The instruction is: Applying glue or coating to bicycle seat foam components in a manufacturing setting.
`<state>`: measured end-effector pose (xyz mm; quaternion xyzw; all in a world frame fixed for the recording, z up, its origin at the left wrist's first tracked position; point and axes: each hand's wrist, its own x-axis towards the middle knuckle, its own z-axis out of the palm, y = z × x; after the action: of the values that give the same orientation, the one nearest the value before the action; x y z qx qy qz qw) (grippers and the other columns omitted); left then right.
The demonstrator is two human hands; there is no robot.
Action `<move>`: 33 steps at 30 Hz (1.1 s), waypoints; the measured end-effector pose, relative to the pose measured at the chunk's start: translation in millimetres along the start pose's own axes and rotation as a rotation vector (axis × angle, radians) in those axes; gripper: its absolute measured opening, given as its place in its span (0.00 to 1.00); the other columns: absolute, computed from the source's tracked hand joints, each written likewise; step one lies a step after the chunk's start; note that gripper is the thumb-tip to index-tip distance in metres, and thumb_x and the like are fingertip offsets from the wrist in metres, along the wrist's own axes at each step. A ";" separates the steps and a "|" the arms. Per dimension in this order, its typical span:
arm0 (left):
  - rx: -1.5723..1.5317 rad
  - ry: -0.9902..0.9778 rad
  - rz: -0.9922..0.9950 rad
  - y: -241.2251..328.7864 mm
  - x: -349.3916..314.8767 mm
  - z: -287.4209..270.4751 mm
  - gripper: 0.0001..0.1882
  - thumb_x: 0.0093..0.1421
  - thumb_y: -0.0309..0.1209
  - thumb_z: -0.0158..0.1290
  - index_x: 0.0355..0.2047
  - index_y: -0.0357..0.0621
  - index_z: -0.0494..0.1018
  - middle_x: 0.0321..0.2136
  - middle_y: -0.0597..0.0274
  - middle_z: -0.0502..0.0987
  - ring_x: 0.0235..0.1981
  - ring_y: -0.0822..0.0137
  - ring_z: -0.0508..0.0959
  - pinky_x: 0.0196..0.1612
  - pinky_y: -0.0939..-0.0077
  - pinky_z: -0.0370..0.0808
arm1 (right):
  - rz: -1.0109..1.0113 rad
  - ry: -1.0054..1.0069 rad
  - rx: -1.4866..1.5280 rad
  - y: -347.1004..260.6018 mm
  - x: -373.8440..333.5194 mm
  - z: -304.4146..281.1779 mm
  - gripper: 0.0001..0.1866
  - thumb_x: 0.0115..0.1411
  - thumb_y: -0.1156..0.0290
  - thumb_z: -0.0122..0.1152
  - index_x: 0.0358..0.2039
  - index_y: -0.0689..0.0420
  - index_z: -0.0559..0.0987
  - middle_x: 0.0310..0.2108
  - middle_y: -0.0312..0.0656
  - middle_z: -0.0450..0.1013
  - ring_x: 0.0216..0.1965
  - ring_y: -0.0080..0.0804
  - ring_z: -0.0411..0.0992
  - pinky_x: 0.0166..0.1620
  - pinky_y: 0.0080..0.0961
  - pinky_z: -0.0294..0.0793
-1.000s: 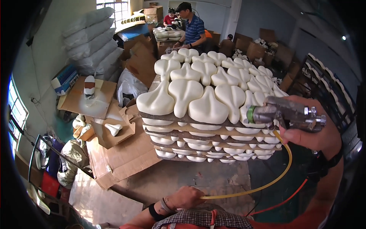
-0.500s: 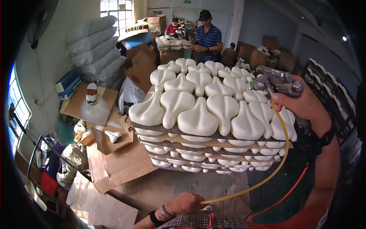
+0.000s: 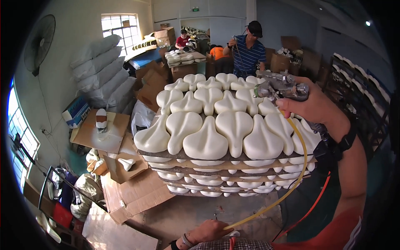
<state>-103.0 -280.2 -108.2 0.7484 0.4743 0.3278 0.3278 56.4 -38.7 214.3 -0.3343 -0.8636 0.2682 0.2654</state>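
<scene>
Spray gun point(image 3: 287, 86), metal and smeared with residue, at two o'clock from the middle of the view, its nozzle point(image 3: 262, 89) aimed toward nine o'clock. The right hand point(image 3: 314, 104) is wrapped firmly around its body, the thumb low by the hose joint; whether the trigger is pulled I cannot tell, and no mist shows. The left hand point(image 3: 211, 230), at six o'clock, is closed around the yellow hose point(image 3: 307, 152), which curves up past four o'clock to the gun.

Cream bicycle saddles point(image 3: 206, 139) lie in close rows at the centre, with more tiers beneath. The gun is seen over their far right part; the gap between them is hard to judge.

For good handling, I would hold the nozzle at an even height above the saddles and sweep at a steady pace, since lingering would probably leave uneven patches. The left hand should give the hose enough slack without letting it drag over the cushions at four o'clock. The co-worker point(image 3: 252, 54) stands at one o'clock, so the nozzle is best angled downward, away from there.
</scene>
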 end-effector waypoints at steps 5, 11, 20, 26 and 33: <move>-0.010 -0.090 -0.017 5.0 0.2 2.2 0.15 0.60 0.36 0.51 0.22 0.37 0.71 0.17 0.46 0.70 0.19 0.46 0.71 0.23 0.58 0.68 | -0.142 0.100 0.052 -12.6 -3.2 2.6 0.19 0.53 0.67 0.63 0.44 0.62 0.72 0.22 0.33 0.72 0.20 0.18 0.70 0.27 0.18 0.70; 0.019 -0.162 0.031 1.2 -6.3 2.1 0.15 0.60 0.38 0.51 0.23 0.37 0.70 0.17 0.47 0.70 0.20 0.47 0.71 0.24 0.59 0.68 | -0.072 -0.003 0.063 -12.4 -33.5 1.7 0.17 0.54 0.68 0.62 0.40 0.64 0.72 0.21 0.33 0.71 0.21 0.18 0.70 0.27 0.18 0.70; 0.026 -0.255 0.101 -3.8 -23.4 1.0 0.11 0.58 0.36 0.52 0.24 0.41 0.69 0.19 0.50 0.71 0.23 0.47 0.72 0.26 0.59 0.69 | 0.099 -0.029 0.107 -46.0 -96.9 16.2 0.24 0.53 0.72 0.65 0.49 0.63 0.68 0.24 0.36 0.74 0.24 0.20 0.72 0.28 0.19 0.72; -0.060 -0.279 0.137 0.9 -31.3 -4.9 0.07 0.55 0.33 0.52 0.26 0.42 0.70 0.21 0.50 0.72 0.25 0.47 0.73 0.28 0.58 0.70 | 0.180 0.085 0.114 -53.5 -114.8 12.4 0.29 0.51 0.72 0.66 0.52 0.65 0.66 0.31 0.38 0.74 0.28 0.19 0.72 0.31 0.18 0.72; 0.004 -0.312 0.116 4.1 -27.9 -4.1 0.08 0.55 0.33 0.52 0.26 0.42 0.70 0.22 0.51 0.73 0.27 0.48 0.74 0.30 0.58 0.71 | 0.065 -0.166 0.159 -70.0 -137.3 7.2 0.27 0.49 0.77 0.62 0.51 0.66 0.68 0.33 0.38 0.74 0.30 0.18 0.71 0.33 0.16 0.71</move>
<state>-113.6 -306.7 -107.6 0.8169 0.3744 0.2248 0.3766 108.7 -183.8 215.7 -0.3164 -0.8473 0.3713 0.2097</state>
